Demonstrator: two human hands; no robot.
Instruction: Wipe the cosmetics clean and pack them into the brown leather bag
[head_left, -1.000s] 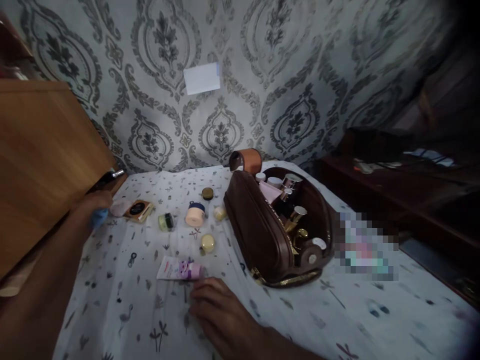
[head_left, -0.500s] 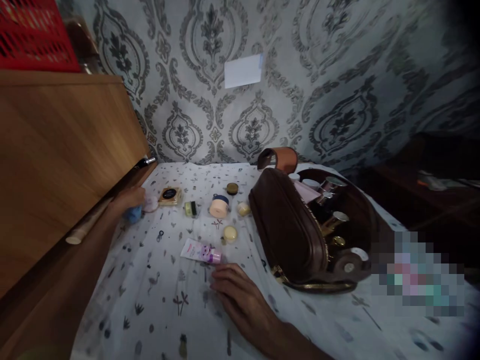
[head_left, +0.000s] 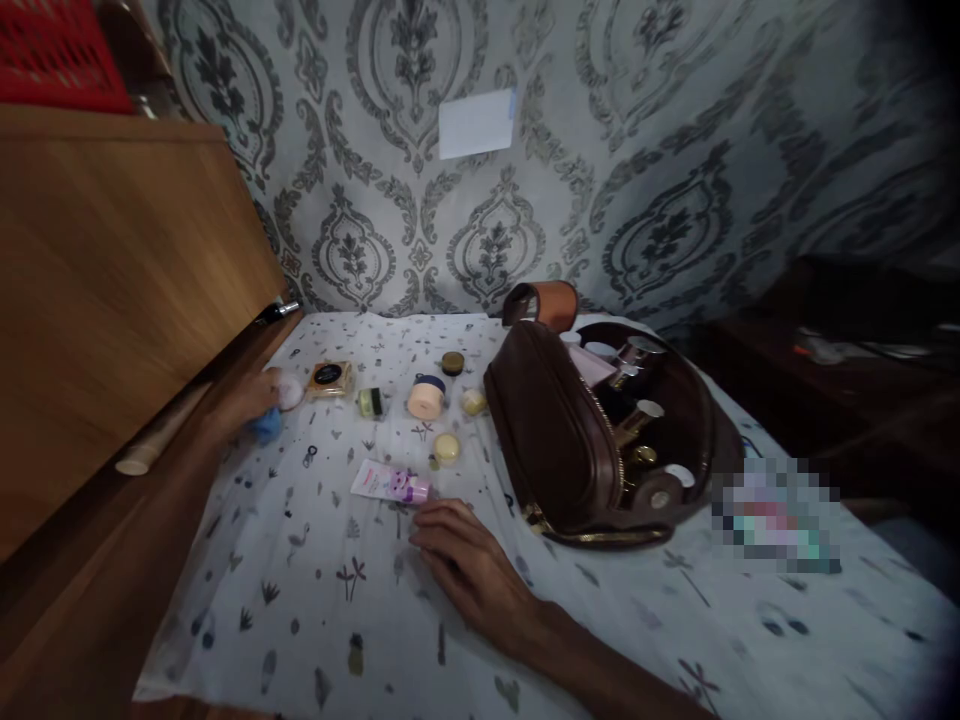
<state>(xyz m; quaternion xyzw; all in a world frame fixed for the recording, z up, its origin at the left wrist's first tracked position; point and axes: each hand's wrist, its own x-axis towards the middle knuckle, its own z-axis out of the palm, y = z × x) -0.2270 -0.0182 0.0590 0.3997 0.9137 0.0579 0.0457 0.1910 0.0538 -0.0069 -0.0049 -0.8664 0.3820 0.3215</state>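
My left hand (head_left: 255, 395) is at the far left of the cloth, fingers curled against a round pale pink-white container (head_left: 289, 390). A crumpled blue item (head_left: 264, 425) sits just below that hand; its kind is unclear. My right hand (head_left: 472, 560) rests on the cloth with fingers extended and holds nothing. Its fingertips are close to the purple cap of a pink and white squeeze tube (head_left: 390, 482). Beyond lie a square gold compact (head_left: 330, 377), a small green jar with a dark lid (head_left: 370, 402), a peach jar with a navy lid (head_left: 426, 398) and a yellow-lidded pot (head_left: 447, 448).
An unzipped brown toiletry bag (head_left: 540, 430) full of cosmetics stands at the right. A small dark-lidded pot (head_left: 452, 363) and a yellowish jar (head_left: 474, 402) lie left of it. A wooden cabinet (head_left: 127, 280) borders the left, with a wooden roller (head_left: 161, 440) along its base.
The view has shifted slightly, moving everything up and left. My left hand has moved a little closer to the round container. My right hand stays beside the tube.
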